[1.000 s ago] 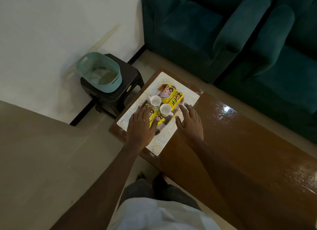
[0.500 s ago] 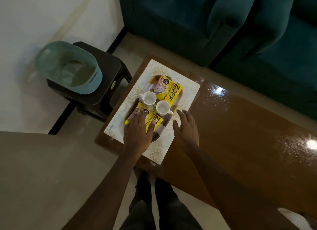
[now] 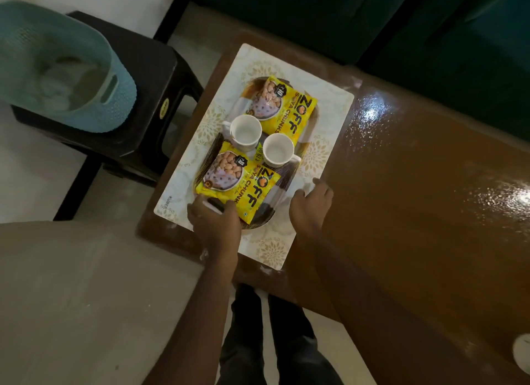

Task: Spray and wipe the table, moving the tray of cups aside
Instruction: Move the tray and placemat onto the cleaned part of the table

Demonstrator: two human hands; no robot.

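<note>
Teal basket [image 3: 120,97]: sits far left on a black stool [image 3: 149,77], which stands on the pale floor just beside the tabletop's left end.
Mat [image 3: 329,120]: white with gold flower prints, lying flat on the left end of the tabletop.
Tray [image 3: 206,160]: dark, oval and striped, resting on the mat, its long axis running away from the person.
Packets: two yellow snack packets lie in the tray, one at the near end [image 3: 243,183] and one at the far end [image 3: 286,109].
Cups [image 3: 246,130]: two white cups stand upright side by side in the middle of the tray, between the packets.
Left hand [image 3: 216,221]: at the tray's near end, fingers [image 3: 198,206] curled over the rim and clamped on it, touching the near packet.
Right hand [image 3: 311,206]: at the tray's near right side, fingers [image 3: 322,185] bent on the mat, thumb by the rim; I cannot tell whether it grips.
Tabletop [image 3: 415,198]: glossy brown wood stretching right, speckled with shiny wet patches.
Sofa [image 3: 430,40]: dark teal, beyond the tabletop's far edge.
</note>
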